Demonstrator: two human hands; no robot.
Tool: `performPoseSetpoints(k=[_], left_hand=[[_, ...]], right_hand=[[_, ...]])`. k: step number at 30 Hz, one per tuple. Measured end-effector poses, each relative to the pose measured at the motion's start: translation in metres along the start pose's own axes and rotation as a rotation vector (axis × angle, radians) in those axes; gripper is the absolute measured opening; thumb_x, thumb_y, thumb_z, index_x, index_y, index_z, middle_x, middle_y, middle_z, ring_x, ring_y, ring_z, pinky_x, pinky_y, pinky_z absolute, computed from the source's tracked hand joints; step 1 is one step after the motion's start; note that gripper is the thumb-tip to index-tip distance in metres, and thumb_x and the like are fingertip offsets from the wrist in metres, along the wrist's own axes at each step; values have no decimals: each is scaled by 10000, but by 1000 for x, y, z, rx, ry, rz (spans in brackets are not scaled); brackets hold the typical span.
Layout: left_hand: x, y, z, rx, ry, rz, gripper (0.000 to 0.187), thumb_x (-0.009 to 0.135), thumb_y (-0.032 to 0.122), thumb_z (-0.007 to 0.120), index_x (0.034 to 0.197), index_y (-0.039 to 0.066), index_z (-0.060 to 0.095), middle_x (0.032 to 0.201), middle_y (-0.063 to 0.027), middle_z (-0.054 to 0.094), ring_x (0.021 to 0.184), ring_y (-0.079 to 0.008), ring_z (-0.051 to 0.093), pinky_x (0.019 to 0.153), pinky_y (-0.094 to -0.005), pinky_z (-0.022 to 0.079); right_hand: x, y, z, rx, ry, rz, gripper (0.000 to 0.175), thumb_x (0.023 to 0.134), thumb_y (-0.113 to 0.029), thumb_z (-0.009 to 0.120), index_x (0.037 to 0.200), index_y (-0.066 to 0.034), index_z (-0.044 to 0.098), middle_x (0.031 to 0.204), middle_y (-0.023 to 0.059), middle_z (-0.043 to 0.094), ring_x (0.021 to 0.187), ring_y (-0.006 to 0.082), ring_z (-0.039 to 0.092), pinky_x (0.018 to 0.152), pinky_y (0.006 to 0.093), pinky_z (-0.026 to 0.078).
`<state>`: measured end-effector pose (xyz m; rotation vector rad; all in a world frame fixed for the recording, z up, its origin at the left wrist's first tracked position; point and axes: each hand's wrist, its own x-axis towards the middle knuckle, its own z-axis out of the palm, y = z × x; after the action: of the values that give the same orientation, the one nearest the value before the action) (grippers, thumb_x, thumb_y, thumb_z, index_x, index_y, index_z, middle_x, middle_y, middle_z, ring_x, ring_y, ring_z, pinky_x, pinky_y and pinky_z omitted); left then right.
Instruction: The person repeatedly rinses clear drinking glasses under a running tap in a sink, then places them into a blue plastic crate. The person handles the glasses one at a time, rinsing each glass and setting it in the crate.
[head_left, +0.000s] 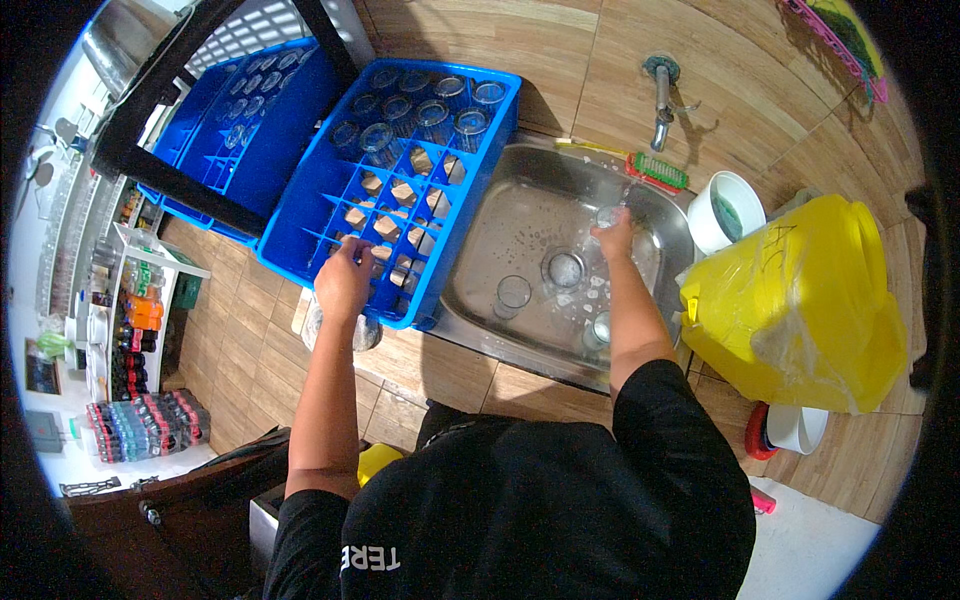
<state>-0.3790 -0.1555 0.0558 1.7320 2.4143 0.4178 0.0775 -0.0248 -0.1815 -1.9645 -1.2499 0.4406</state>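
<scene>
My right hand (615, 234) is in the stainless steel sink (495, 217), closed around a clear drinking glass (606, 216) near the tap side. Other clear glasses stand or lie in the basin, among them one at the left (513, 294), one in the middle (562, 268) and one by my right forearm (602, 328). At the near left edge of the blue divided plastic crate (457, 247), my left hand (343, 277) has its fingers bent over the compartments; whether it holds anything is not clear. Several upturned glasses (433, 114) fill the crate's far compartments.
A wall tap (661, 112) is above the sink, with a green and red scrub brush (657, 172) on the rim. A white tub (726, 210) and a large yellow plastic container (795, 300) stand at the right. Another blue crate (277, 127) with glasses sits behind a black frame (202, 196).
</scene>
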Motion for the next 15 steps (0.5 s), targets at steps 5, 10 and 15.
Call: performPoseSetpoints(k=[5,10,15], left_hand=[[-1,2,-1,5,4,-2,269,887,397,560,1009,187,677,941,-104,703,862,-338,666,725,-439,513],[0,1,0,18,-1,-3,269,886,391,566,1012,181,676,943,-102,704,862,-331,667,722,-431,513],[1,-2,2,-3,3,0,257,887,375,569,1010,176,675,938,-97,704,859,-327,666,719,-429,510]], right_hand=[[1,2,2,2,-15,43,713,567,-164,832,1172,-67,467,1095,190,612,1015,333,603,885,406,472],[1,1,1,26,-32,48,715,580,-162,817,1186,-79,448,1095,187,615,1018,333,604,882,402,473],[-1,4,3,25,-17,25,711,584,-155,807,1190,-66,446,1090,184,617,1012,320,609,877,395,474]])
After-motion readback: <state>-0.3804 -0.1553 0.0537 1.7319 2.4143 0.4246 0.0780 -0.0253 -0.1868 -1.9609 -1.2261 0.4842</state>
